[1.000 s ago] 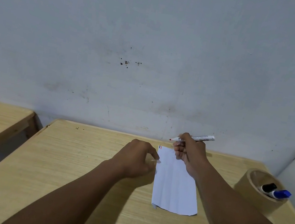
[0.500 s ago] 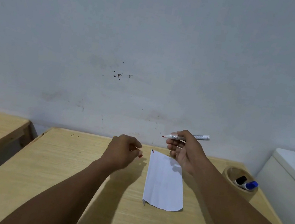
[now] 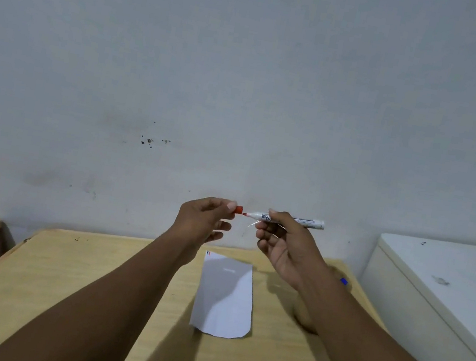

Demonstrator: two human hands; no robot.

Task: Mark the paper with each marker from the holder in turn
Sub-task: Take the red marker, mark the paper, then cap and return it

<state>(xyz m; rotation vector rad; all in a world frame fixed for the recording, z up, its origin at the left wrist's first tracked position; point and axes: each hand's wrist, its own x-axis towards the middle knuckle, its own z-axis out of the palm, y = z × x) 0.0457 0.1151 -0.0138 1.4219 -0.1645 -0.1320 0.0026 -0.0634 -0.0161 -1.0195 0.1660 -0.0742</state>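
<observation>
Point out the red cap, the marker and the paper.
red cap [image 3: 238,209], head view, on the cap's exposed end past the left hand's fingers.
marker [image 3: 311,223], head view, on the white barrel behind the right hand.
paper [image 3: 223,297], head view, mid-sheet.

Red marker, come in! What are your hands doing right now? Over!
Right hand holds red marker, tip bare. Left hand pinches red cap, just off the tip. Paper flat below. Nothing between them.

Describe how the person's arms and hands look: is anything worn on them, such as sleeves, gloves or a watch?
Both forearms are bare as far as the picture shows them; no sleeves show. The left hand and the right hand wear no gloves. No rings, watch or bracelet can be seen on the fingers or wrists.
</observation>
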